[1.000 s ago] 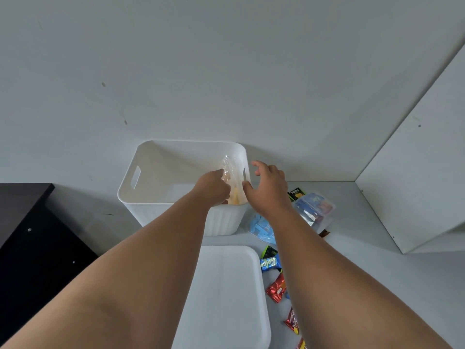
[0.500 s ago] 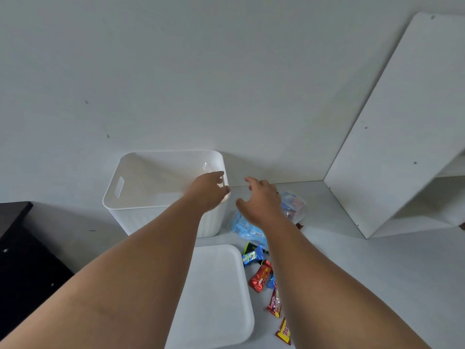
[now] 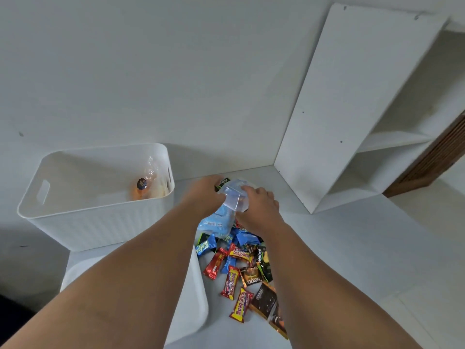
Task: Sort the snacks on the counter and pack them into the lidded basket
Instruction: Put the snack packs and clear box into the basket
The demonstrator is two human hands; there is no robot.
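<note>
A white ribbed basket (image 3: pixel 95 222) stands at the left against the wall, holding a clear bag of orange snacks (image 3: pixel 146 187). Its white lid (image 3: pixel 193 298) lies flat in front, partly under my left arm. My left hand (image 3: pixel 203 195) and my right hand (image 3: pixel 259 207) both grip a clear plastic bag of snacks (image 3: pixel 235 197) at the far end of a pile. A blue packet (image 3: pixel 216 222) sits just below it. Several wrapped bars (image 3: pixel 236 268) in red, yellow, blue and black lie scattered on the counter (image 3: pixel 339 260) between my arms.
A white open shelf unit (image 3: pixel 352 122) leans against the wall at the right, close behind the pile. A plain white wall backs the counter. A dark surface (image 3: pixel 10 318) shows at the bottom left.
My left hand has left the basket, where the clear orange snack bag now lies. Both hands moved right and took hold of the clear plastic bag on the pile. The view swung right.
</note>
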